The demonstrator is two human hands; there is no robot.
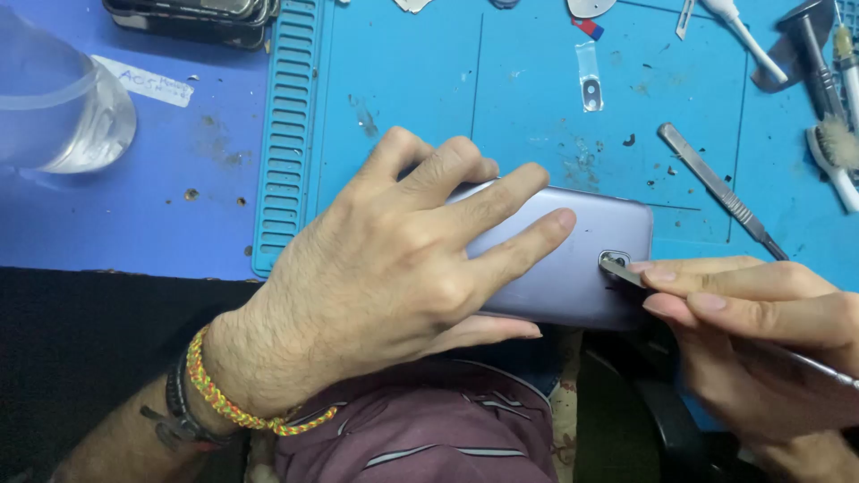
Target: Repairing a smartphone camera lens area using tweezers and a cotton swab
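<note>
Right now the step looks like prying at the camera lens ring [614, 259] on the back of the lilac phone [573, 259], which lies w/ its near edge at the edge of the blue mat [403, 89]. Left hand [394, 268] is spread flat, fingers apart, pressing the phone down; right hand [761, 313] is pinched shut on a thin metal tool [622, 270] (tip at the ring). Next move prob. needs gentle leverage, no slip onto the lens.
</note>
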